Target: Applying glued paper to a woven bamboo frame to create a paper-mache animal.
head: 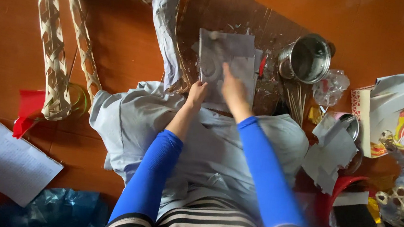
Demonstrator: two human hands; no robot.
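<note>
A grey sheet of paper (228, 58) lies flat on a dark board (229, 15) on the floor in front of me. My left hand (197, 93) pinches the sheet's near left corner. My right hand (232, 89) lies flat on the sheet with a finger stretched out across it, smearing or pressing it; its motion is blurred. Both arms wear blue sleeves. A pale grey cloth (134, 118) covers my lap.
A woven bamboo frame (55, 58) partly wrapped in grey paper (166, 24) stands at left. A steel pot (307, 59), thin sticks (298, 102), paper scraps (331, 152), coloured papers (389, 109), a red tray (29, 107) and a notebook (8, 160) lie around.
</note>
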